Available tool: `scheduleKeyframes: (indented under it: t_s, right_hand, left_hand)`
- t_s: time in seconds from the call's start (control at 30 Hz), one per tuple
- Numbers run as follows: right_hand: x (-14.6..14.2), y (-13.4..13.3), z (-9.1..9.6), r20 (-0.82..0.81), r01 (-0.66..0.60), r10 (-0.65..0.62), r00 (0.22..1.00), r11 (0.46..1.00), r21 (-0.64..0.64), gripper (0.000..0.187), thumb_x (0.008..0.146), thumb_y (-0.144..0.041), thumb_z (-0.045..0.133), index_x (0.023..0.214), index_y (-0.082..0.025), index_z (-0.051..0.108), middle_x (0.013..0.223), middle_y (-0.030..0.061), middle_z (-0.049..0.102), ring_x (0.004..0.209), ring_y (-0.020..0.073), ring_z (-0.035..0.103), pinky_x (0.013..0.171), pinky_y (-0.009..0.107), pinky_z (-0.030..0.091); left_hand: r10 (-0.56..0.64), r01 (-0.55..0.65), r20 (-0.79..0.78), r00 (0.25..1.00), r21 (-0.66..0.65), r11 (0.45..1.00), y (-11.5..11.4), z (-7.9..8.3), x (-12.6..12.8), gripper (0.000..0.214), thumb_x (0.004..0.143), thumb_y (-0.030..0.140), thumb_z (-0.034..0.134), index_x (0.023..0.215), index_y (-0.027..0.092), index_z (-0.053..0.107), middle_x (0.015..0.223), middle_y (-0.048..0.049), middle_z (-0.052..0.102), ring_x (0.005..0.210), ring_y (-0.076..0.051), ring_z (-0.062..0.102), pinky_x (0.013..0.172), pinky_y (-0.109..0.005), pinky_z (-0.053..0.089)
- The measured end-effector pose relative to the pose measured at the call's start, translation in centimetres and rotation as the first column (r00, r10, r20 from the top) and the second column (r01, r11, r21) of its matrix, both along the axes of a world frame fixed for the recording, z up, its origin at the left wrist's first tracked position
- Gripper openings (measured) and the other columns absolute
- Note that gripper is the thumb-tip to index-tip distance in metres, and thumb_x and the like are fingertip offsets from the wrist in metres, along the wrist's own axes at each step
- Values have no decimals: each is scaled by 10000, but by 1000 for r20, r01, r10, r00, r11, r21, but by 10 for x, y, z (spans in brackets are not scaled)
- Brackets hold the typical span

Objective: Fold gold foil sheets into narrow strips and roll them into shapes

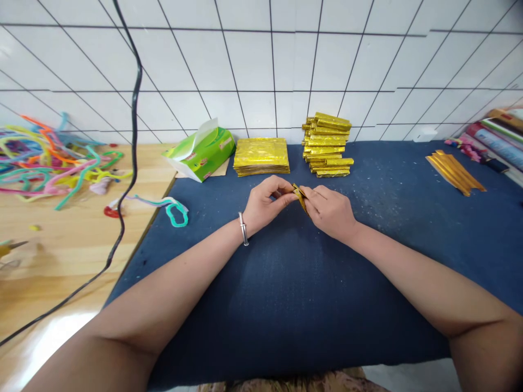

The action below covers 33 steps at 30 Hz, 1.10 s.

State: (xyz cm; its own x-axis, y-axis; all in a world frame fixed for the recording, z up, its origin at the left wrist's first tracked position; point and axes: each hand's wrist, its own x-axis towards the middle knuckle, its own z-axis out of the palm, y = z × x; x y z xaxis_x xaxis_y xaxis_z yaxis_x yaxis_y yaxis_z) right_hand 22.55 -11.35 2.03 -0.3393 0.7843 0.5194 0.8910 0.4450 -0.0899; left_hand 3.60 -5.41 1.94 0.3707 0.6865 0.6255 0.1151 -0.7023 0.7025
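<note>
Two bare forearms [200, 272], reaching inward toward the gold sheet stack [261, 157]. Left hand [267, 204], before the stack: thumb and fingertips pinching a folded gold strip [302, 202]. Right hand [332, 211], nearer and right of the stack: fingers curled, gripping the same strip. Folded gold pile [327, 144]: right of the stack.

Bright light overall; white glare low on the wooden tabletop [77, 239]; outer edges stretched, soft
</note>
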Motion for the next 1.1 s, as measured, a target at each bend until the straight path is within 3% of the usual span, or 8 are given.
scheduleKeyframes:
  t_s: [0.43, 0.53, 0.67, 0.8, 0.97, 1.1]
  right_hand:
    - [-2, -2, 2, 10, -16, 15, 1000, 998, 68, 403, 933, -261, 385, 1293, -138, 519, 970, 96, 645, 869, 189, 590, 782, 316, 460]
    - [-2, -2, 1, 38, -38, 35, 999, 995, 94, 408, 931, -271, 398, 1298, -130, 508, 961, 99, 641, 861, 193, 587, 779, 323, 461]
    - [-2, -1, 0, 79, -72, 64, 995, 992, 105, 417, 934, -284, 395, 1307, -124, 492, 935, 99, 637, 837, 196, 582, 761, 331, 464]
    - [-2, -1, 0, 96, -91, 82, 992, 991, 97, 421, 936, -289, 394, 1302, -105, 491, 940, 106, 632, 836, 202, 577, 755, 336, 466]
    - [0, 0, -3, 80, -99, 92, 993, 991, 88, 427, 937, -291, 389, 1322, -125, 475, 948, 107, 626, 839, 204, 571, 761, 343, 462]
    - [1, 1, -4, 74, -109, 103, 992, 990, 84, 416, 937, -299, 396, 1312, -143, 487, 931, 101, 625, 830, 200, 569, 758, 340, 458]
  left_hand:
    - [30, -25, 18, 999, -202, 979, 5, -4, 0, 199, 759, 320, 708, 807, 159, 602, 703, 23, 590, 569, -52, 475, 540, -177, 399]
    - [41, -35, 27, 999, -176, 984, 6, -5, -1, 180, 770, 312, 701, 807, 164, 604, 704, 26, 584, 567, -52, 465, 538, -179, 390]
    - [51, -50, 28, 998, -35, 998, 7, -2, -2, 148, 783, 291, 692, 784, 167, 610, 808, -5, 604, 704, -82, 538, 582, -187, 416]
    - [-18, 19, 24, 1000, -32, 999, 8, -2, -3, 130, 810, 277, 662, 815, 165, 596, 1061, -50, 630, 897, -120, 586, 658, -206, 453]
    - [-157, 171, 84, 984, -200, 965, 11, -8, -3, 296, 826, 279, 642, 1097, 198, 555, 1051, -55, 644, 720, -81, 583, 629, -210, 488]
    - [-180, 178, -5, 984, -132, 975, 11, -8, -5, 279, 835, 269, 626, 1105, 202, 617, 1064, -70, 640, 825, -115, 604, 682, -229, 519]
